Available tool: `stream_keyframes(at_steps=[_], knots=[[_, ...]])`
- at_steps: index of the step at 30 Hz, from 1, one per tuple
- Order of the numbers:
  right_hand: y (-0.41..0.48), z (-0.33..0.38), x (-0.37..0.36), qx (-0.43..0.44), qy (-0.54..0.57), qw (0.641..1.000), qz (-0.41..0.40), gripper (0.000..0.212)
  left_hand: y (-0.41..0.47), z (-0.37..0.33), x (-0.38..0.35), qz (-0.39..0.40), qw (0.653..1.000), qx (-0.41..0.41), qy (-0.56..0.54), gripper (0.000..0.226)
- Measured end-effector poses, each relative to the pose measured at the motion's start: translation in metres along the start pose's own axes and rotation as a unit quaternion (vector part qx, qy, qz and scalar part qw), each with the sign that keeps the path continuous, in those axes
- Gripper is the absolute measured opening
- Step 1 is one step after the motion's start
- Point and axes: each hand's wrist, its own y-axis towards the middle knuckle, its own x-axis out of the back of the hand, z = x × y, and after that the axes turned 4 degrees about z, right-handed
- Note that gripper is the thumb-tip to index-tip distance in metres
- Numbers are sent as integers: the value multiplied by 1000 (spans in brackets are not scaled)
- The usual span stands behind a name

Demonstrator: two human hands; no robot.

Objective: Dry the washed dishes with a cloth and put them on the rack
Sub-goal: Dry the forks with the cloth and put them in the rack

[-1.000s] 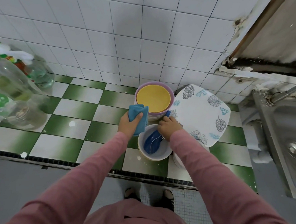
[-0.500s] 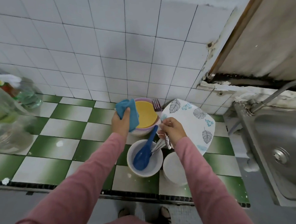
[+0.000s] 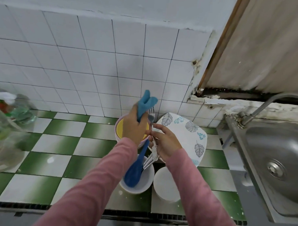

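1. Task's thing: slim silver metal fork (image 3: 151, 115), tines up, raised above the white round bowl (image 3: 146, 186). I judge it not yet dried. No rack shows anywhere in view.
2. My right hand (image 3: 166, 144), above and just right of the bowl: fingers pinch the fork's patterned handle. Risk: a wet handle in so light a pinch slips and drops onto the bowl.
3. My left hand (image 3: 135, 129), above and behind the bowl: fingers curl round the crumpled blue cloth (image 3: 146, 102), which seems to just meet the tines. Risk: the tines snag the weave, or only the head gets wiped and the handle goes away damp.
4. Long blue plastic spoon (image 3: 133, 174) and further silver forks (image 3: 147, 161), leaning inside the bowl, beneath both hands. Risk: a lowered wrist knocks the spoon's handle and tips the bowl.
5. White leaf-patterned plate (image 3: 186, 131), propped up behind and right of the bowl. Risk: my right forearm nudges it and it slides flat.
6. Stack of bowls with a yellow one on top (image 3: 119, 128), behind the bowl, partly hidden by my left hand. Risk: a dropped fork chips a rim.
7. Upturned white bowl (image 3: 166, 184), just right of the bowl. Whether they touch, I cannot tell.
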Motion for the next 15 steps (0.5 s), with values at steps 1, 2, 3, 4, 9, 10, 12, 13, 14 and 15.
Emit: stream_keyframes(at_steps=[1,2,3,4,9,10,12,13,14,15], knots=[[0,2,1,8,3,1000,-2,27,-2,0,-3,41,998,-16,38,31],[0,5,2,19,2,1000,-10,25,-5,1,-6,87,993,-30,73,39],[0,7,5,29,-4,999,-24,23,-8,3,-8,139,985,-41,93,46],[-1,9,8,36,-13,999,-36,22,-11,6,-10,186,977,-44,97,50],[-7,19,18,5,-9,999,-49,16,-5,5,-14,262,947,-81,167,56],[-9,21,18,-12,10,999,-42,9,-2,5,-15,258,945,-95,179,57],[-14,25,20,-31,41,998,-31,11,1,4,-18,241,946,-114,187,58],[-15,27,22,-31,49,998,-28,17,0,3,-19,238,946,-115,188,59],[-17,28,23,-28,54,998,-28,25,-2,4,-20,241,946,-111,186,59],[-17,29,25,-24,58,998,-30,32,-6,4,-21,250,946,-105,178,59]])
